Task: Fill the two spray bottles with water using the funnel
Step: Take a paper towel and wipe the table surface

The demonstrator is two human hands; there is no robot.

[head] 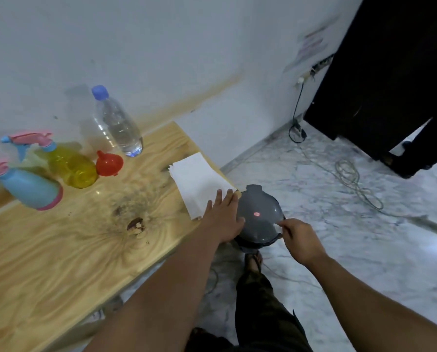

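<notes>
While both hands work a grey bin [259,214], left hand [223,215] flat on its lid, right hand [298,240] pinching its edge, the water bottle [118,125], spray bottles [29,186] [71,165] and funnel [109,163] stand untouched, well beyond the fingertips; filling looks unstarted.

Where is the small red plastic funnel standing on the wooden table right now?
In the head view, the red plastic funnel sits at the left, toward the table's wall edge, between the yellow spray bottle and the clear water bottle.
</notes>
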